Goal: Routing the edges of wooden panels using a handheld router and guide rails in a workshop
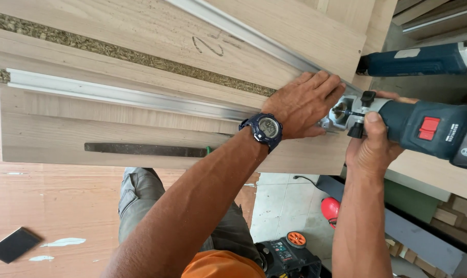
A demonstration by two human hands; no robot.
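A blue trim router (429,131) is held sideways at the right end of a light wood-grain laminated panel (141,128), its metal base and bit pressed against the panel's edge. The right hand (369,146) is wrapped from below around the router's neck, the thumb laid over the black knob near the base; this grip is closed firmly on the tool. The left hand (305,105), with a dark digital wristwatch (267,128) worn on its wrist, is laid flat with fingers spread on the panel face, the fingertips touching the router base and the end of an aluminium rail (125,95); nothing is clasped by it. The rail is seen running along the panel. A long dark flat file (146,150) lies on the panel, well to the left of the hands. A second blue power tool (418,60) rests just above the router. A red object (330,209) lies on the tiled floor below.
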